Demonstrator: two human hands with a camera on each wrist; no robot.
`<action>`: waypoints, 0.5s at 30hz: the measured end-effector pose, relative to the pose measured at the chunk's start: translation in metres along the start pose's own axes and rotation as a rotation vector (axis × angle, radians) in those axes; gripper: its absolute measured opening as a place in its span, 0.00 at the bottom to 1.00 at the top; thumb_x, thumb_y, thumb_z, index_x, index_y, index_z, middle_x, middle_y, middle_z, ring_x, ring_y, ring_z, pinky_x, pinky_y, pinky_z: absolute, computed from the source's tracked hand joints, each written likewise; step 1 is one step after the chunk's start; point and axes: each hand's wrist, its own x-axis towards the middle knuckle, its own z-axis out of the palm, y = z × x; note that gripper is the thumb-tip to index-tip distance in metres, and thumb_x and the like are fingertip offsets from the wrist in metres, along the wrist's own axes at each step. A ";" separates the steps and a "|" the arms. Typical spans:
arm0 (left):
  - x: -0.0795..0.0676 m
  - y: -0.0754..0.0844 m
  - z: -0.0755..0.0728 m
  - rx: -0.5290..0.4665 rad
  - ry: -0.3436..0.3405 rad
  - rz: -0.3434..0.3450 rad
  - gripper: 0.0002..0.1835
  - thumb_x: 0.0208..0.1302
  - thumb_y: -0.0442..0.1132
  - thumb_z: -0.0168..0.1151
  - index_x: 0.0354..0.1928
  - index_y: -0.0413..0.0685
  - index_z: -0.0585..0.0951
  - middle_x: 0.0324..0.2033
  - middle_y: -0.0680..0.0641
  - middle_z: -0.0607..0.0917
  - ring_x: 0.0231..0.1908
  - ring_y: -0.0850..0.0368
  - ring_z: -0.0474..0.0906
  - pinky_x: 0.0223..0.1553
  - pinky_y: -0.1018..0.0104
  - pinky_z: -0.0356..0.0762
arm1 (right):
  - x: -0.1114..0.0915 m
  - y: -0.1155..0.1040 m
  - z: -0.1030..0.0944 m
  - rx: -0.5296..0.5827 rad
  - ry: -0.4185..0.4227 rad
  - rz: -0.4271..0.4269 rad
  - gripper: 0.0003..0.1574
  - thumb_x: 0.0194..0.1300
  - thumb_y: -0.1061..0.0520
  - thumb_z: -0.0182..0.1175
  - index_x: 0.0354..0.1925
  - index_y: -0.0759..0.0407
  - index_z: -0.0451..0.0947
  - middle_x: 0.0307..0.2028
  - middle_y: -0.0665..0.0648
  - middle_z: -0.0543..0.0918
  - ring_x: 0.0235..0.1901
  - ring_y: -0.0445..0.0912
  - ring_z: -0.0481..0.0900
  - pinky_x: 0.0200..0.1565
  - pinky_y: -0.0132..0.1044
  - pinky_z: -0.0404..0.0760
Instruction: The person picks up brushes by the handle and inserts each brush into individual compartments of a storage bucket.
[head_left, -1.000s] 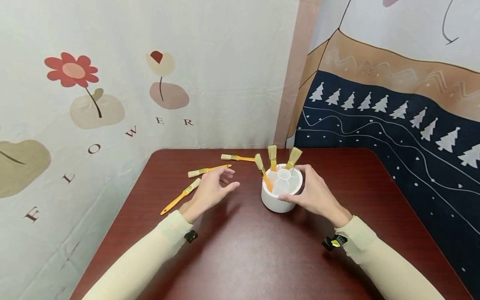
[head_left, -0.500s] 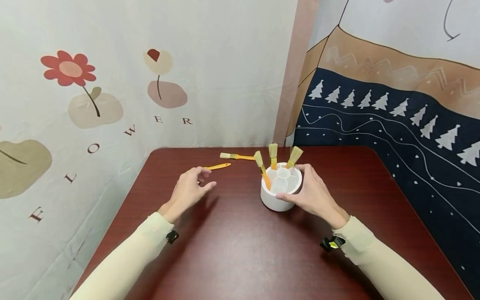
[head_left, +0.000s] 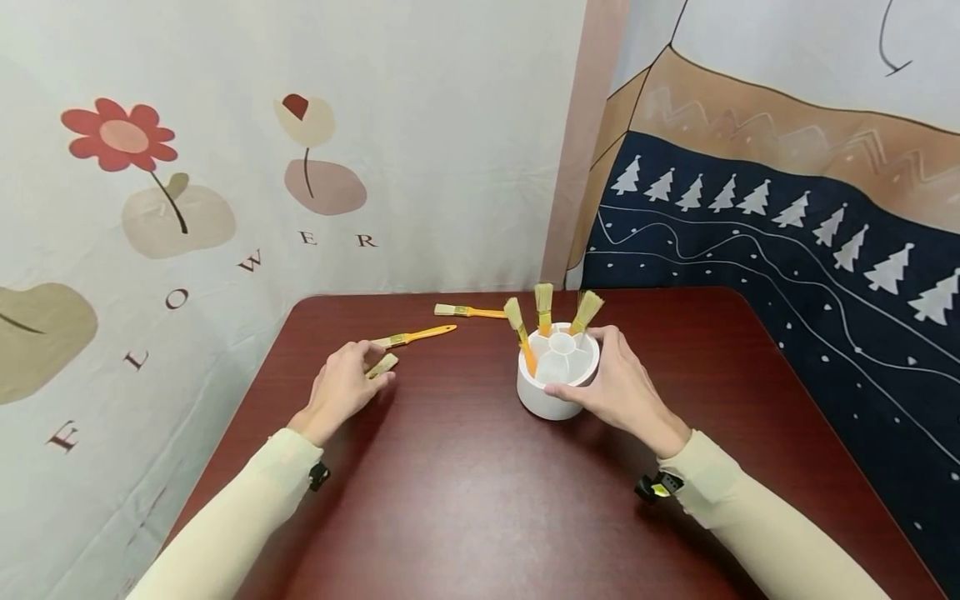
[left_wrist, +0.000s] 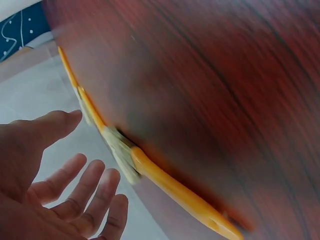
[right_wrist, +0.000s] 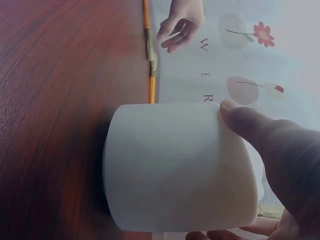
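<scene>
My right hand [head_left: 628, 390] grips the white round brush holder [head_left: 551, 403], thumb at the near rim and fingers round the far right side. Inside, the holder is divided into compartments, and three paintbrushes stand in it bristles up, one of them a leaning paintbrush [head_left: 528, 355] at the left. My left hand [head_left: 339, 387], fingers loosely bent and apart, hovers over the nearest loose paintbrush [left_wrist: 182, 194], whose handle it hides in the head view. Nothing is between its thumb and fingers in the left wrist view.
A second loose paintbrush [head_left: 429, 332] lies just beyond my left hand. Another paintbrush [head_left: 483, 313] lies near the back edge of the dark red table [head_left: 465, 500]. Behind the table hang a pale flower-print cloth [head_left: 450, 167] and a navy tree-print cloth [head_left: 720, 275].
My left hand has moved left and slightly towards me, passing over the loose brushes to the nearest one. My right hand keeps its grip on the holder, which stays in place.
</scene>
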 end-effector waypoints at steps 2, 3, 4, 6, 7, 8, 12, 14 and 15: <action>0.001 -0.006 -0.001 0.013 -0.008 -0.010 0.26 0.75 0.47 0.81 0.68 0.42 0.87 0.58 0.34 0.89 0.58 0.36 0.89 0.56 0.34 0.88 | 0.000 -0.002 0.000 -0.003 0.003 0.004 0.75 0.56 0.25 0.89 0.81 0.62 0.63 0.73 0.66 0.77 0.69 0.63 0.83 0.68 0.66 0.90; 0.002 -0.010 -0.002 0.019 -0.012 -0.014 0.26 0.75 0.47 0.81 0.67 0.42 0.87 0.59 0.34 0.89 0.58 0.35 0.89 0.56 0.33 0.88 | -0.001 -0.002 0.001 -0.004 0.006 0.007 0.75 0.56 0.25 0.89 0.81 0.62 0.63 0.72 0.66 0.77 0.69 0.63 0.83 0.68 0.66 0.90; 0.002 -0.012 -0.003 0.025 -0.019 -0.017 0.26 0.75 0.47 0.81 0.67 0.41 0.87 0.59 0.34 0.89 0.58 0.35 0.89 0.57 0.33 0.88 | -0.001 -0.003 0.001 -0.006 0.008 0.010 0.75 0.56 0.25 0.89 0.81 0.62 0.62 0.72 0.66 0.77 0.69 0.63 0.84 0.67 0.65 0.90; 0.003 -0.018 -0.004 0.035 -0.035 -0.025 0.27 0.74 0.47 0.81 0.68 0.41 0.88 0.60 0.34 0.90 0.59 0.35 0.89 0.58 0.33 0.87 | -0.001 -0.004 0.001 -0.010 0.014 0.018 0.75 0.56 0.25 0.89 0.81 0.62 0.62 0.72 0.67 0.77 0.68 0.63 0.84 0.67 0.65 0.90; 0.004 -0.020 -0.004 0.039 -0.043 -0.031 0.27 0.75 0.48 0.81 0.68 0.41 0.88 0.61 0.35 0.90 0.60 0.35 0.90 0.58 0.33 0.87 | -0.002 -0.005 0.002 -0.012 0.017 0.022 0.75 0.57 0.25 0.88 0.81 0.62 0.62 0.72 0.67 0.77 0.67 0.64 0.85 0.66 0.65 0.90; 0.005 -0.022 -0.005 0.041 -0.050 -0.037 0.27 0.75 0.48 0.81 0.68 0.41 0.88 0.61 0.35 0.90 0.60 0.34 0.90 0.58 0.32 0.87 | -0.002 -0.006 0.002 -0.013 0.019 0.027 0.75 0.57 0.25 0.88 0.80 0.62 0.62 0.72 0.67 0.76 0.67 0.64 0.85 0.66 0.65 0.90; 0.006 -0.028 -0.007 0.059 -0.075 -0.060 0.26 0.75 0.49 0.81 0.66 0.41 0.89 0.58 0.36 0.92 0.58 0.35 0.90 0.56 0.33 0.88 | -0.003 -0.009 0.004 -0.023 0.029 0.038 0.75 0.58 0.24 0.87 0.80 0.63 0.62 0.72 0.68 0.76 0.66 0.64 0.85 0.65 0.65 0.91; 0.006 -0.029 -0.008 0.072 -0.086 -0.066 0.25 0.74 0.50 0.81 0.63 0.41 0.90 0.56 0.37 0.94 0.56 0.37 0.91 0.53 0.34 0.88 | -0.003 -0.011 0.006 -0.028 0.031 0.043 0.75 0.58 0.24 0.87 0.80 0.64 0.61 0.72 0.68 0.75 0.65 0.64 0.86 0.65 0.65 0.92; 0.005 -0.030 -0.008 0.079 -0.092 -0.069 0.24 0.74 0.49 0.81 0.62 0.41 0.91 0.54 0.37 0.94 0.54 0.38 0.91 0.52 0.35 0.89 | -0.003 -0.012 0.007 -0.032 0.028 0.047 0.75 0.58 0.23 0.86 0.80 0.64 0.61 0.72 0.68 0.75 0.65 0.64 0.86 0.65 0.65 0.92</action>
